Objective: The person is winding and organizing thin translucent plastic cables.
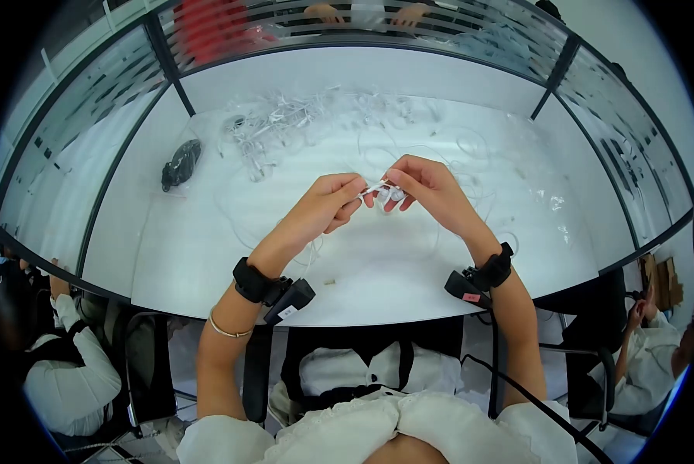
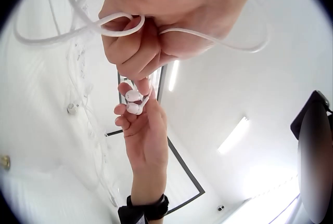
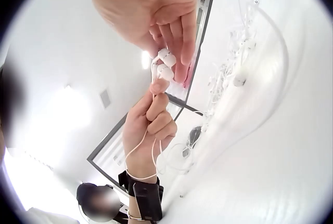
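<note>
Two white earbuds (image 1: 390, 195) on thin white cable are between the two hands above the table. The left hand (image 1: 328, 205) pinches the cable just below the earbuds, its fingers curled, with cable loops hanging around it in the left wrist view. The right hand (image 1: 432, 193) holds the earbuds (image 3: 166, 65) at its thumb and fingertips, the other fingers loosely bent behind them. In the right wrist view the left hand (image 3: 151, 125) is directly below the earbuds, its fingertips close to those of the right hand.
A pile of white cables and earphones (image 1: 281, 120) lies at the table's back. A black bundle in plastic (image 1: 181, 165) is at the left, clear plastic bags (image 1: 556, 203) at the right. A small tan piece (image 1: 330, 281) lies near the front edge. Low partitions surround the table (image 1: 378, 290); people sit nearby.
</note>
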Action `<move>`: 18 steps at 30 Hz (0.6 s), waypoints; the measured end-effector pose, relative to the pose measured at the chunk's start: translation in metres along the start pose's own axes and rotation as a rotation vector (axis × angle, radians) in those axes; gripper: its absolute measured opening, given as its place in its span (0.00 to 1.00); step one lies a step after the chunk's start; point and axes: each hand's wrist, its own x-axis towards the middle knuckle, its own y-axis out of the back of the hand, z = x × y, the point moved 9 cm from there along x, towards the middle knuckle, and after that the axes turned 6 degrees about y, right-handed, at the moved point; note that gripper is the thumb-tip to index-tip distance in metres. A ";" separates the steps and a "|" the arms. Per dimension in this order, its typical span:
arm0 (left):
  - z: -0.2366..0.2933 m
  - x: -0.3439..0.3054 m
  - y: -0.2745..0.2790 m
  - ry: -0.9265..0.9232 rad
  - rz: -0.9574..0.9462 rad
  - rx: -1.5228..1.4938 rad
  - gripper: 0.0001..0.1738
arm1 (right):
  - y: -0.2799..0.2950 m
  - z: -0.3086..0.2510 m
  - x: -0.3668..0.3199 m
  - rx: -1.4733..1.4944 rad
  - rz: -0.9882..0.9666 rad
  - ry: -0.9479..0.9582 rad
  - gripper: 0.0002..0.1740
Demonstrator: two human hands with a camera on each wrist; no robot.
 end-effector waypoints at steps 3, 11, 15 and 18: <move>0.002 -0.001 0.006 -0.011 0.043 0.023 0.20 | 0.005 0.000 0.001 0.035 0.024 0.002 0.13; 0.004 -0.001 0.008 -0.050 0.038 0.004 0.20 | 0.008 -0.002 -0.001 0.066 0.016 0.002 0.14; 0.008 -0.002 0.008 -0.074 0.054 0.021 0.19 | 0.007 0.006 -0.003 0.053 -0.028 0.007 0.13; 0.003 -0.001 0.011 -0.041 0.072 0.027 0.19 | 0.003 0.009 -0.004 0.004 -0.093 -0.007 0.12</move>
